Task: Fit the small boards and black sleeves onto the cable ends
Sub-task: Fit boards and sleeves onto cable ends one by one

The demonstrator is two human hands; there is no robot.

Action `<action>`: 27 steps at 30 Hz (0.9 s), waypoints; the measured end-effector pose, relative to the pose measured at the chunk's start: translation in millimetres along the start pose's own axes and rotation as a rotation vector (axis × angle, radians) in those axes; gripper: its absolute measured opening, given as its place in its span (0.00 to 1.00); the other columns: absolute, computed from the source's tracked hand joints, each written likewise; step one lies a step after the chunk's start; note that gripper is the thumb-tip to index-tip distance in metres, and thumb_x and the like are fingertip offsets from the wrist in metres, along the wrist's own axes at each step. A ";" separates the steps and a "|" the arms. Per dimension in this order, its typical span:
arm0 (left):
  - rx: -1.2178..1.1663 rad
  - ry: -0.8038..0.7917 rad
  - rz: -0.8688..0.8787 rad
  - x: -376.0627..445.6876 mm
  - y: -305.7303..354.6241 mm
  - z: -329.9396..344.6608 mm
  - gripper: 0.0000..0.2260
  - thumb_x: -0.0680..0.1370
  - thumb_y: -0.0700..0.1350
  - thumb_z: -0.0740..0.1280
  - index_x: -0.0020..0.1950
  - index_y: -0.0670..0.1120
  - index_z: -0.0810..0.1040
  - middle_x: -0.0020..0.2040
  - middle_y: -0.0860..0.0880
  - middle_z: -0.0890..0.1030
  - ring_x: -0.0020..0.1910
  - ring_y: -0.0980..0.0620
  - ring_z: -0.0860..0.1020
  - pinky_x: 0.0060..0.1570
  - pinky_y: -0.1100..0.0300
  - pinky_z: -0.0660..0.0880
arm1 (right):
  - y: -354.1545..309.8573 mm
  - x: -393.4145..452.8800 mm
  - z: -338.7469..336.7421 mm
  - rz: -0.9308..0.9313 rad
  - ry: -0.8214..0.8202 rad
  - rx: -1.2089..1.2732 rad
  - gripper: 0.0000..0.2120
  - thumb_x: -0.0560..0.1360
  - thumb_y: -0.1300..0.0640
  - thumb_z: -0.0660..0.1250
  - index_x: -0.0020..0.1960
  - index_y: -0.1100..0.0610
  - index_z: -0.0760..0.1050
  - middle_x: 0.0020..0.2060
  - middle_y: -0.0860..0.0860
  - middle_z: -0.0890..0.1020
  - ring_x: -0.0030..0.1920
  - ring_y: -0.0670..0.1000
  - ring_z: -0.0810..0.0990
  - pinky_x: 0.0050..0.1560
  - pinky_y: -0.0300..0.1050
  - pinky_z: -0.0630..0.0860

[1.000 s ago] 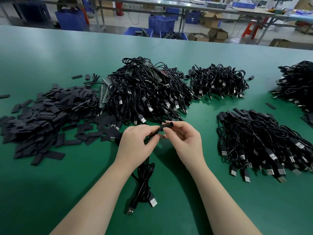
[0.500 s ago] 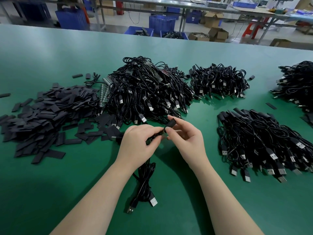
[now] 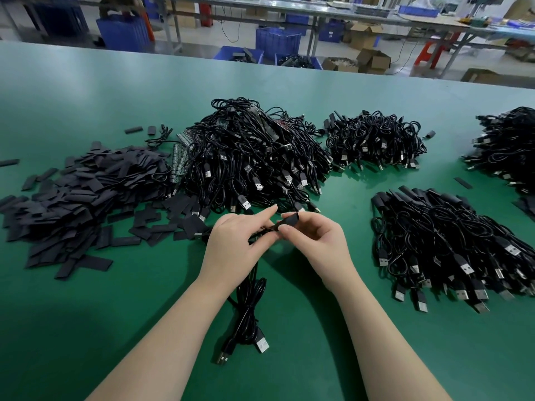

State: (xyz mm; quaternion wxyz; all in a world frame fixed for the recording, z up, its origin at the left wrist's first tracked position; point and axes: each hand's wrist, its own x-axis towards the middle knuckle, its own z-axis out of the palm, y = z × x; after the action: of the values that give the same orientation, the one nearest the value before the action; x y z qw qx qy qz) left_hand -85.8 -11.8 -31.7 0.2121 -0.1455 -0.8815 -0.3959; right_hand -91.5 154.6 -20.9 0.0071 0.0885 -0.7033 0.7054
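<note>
The step in hand looks like sleeving — a black sleeve (image 3: 287,220) is being worked onto a cable (image 3: 249,296) end; whether a small board already sits inside it cannot be told. The right hand (image 3: 315,241) pinches the sleeve between thumb and forefinger; the sleeve lies just above that hand's knuckles, touching the left fingertips (image 3: 270,210). The left hand (image 3: 234,244) grips the cable end, its forefinger stretched out toward the sleeve; the cable hangs from under that palm and runs toward the person, its plugs (image 3: 262,345) lying between the forearms. The sleeve's long axis runs from the left hand's side up and away to the right, its free mouth pointing away from the person. The next move probably calls for sliding the sleeve along that axis — the left hand steadying the cable; any skew would likely snag it.
</note>
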 end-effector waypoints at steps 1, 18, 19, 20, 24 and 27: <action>0.001 0.009 -0.004 -0.3 0.7 -0.1 0.20 0.75 0.52 0.71 0.66 0.52 0.78 0.46 0.58 0.84 0.49 0.58 0.78 0.61 0.58 0.68 | 0.6 -0.1 0.0 0.006 -0.005 0.010 0.10 0.73 0.64 0.74 0.44 0.49 0.84 0.44 0.51 0.87 0.44 0.48 0.84 0.48 0.38 0.79; -0.073 0.148 -0.097 -2.0 4.3 1.3 0.06 0.73 0.50 0.75 0.49 0.53 0.86 0.45 0.61 0.84 0.50 0.62 0.79 0.54 0.53 0.77 | 3.6 1.7 2.2 0.097 0.112 0.192 0.06 0.75 0.63 0.72 0.48 0.54 0.83 0.40 0.52 0.87 0.38 0.46 0.82 0.42 0.34 0.77; -0.070 0.145 -0.083 -2.1 5.0 1.7 0.06 0.73 0.50 0.74 0.49 0.53 0.86 0.45 0.61 0.84 0.49 0.62 0.79 0.54 0.53 0.77 | 4.1 1.6 3.2 0.095 0.106 0.184 0.06 0.75 0.63 0.73 0.47 0.53 0.83 0.39 0.52 0.86 0.38 0.46 0.82 0.43 0.35 0.77; -0.063 0.143 -0.066 -2.0 5.7 2.0 0.07 0.73 0.50 0.73 0.49 0.53 0.86 0.45 0.60 0.84 0.49 0.62 0.79 0.54 0.53 0.77 | 4.8 1.3 4.4 0.088 0.099 0.171 0.07 0.74 0.63 0.73 0.47 0.51 0.83 0.38 0.53 0.86 0.38 0.47 0.82 0.44 0.36 0.78; -0.081 0.138 -0.054 -1.5 6.7 2.1 0.08 0.73 0.50 0.71 0.50 0.53 0.86 0.46 0.62 0.84 0.50 0.63 0.79 0.54 0.52 0.77 | 7.1 0.9 7.4 0.060 0.120 0.148 0.08 0.74 0.63 0.74 0.44 0.49 0.84 0.37 0.53 0.85 0.38 0.47 0.82 0.46 0.37 0.79; -0.113 0.131 -0.085 -1.4 7.1 2.5 0.09 0.73 0.51 0.71 0.51 0.53 0.86 0.47 0.62 0.83 0.50 0.63 0.80 0.54 0.52 0.77 | 7.2 0.5 7.7 0.051 0.138 0.157 0.08 0.74 0.62 0.74 0.44 0.48 0.85 0.39 0.55 0.86 0.39 0.47 0.83 0.47 0.40 0.80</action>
State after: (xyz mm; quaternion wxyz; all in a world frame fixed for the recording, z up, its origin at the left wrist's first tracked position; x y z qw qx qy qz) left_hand -82.3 -5.5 -29.4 0.2437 -0.0934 -0.8475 -0.4622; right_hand -92.0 146.7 -28.0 0.0305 0.0223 -0.6458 0.7626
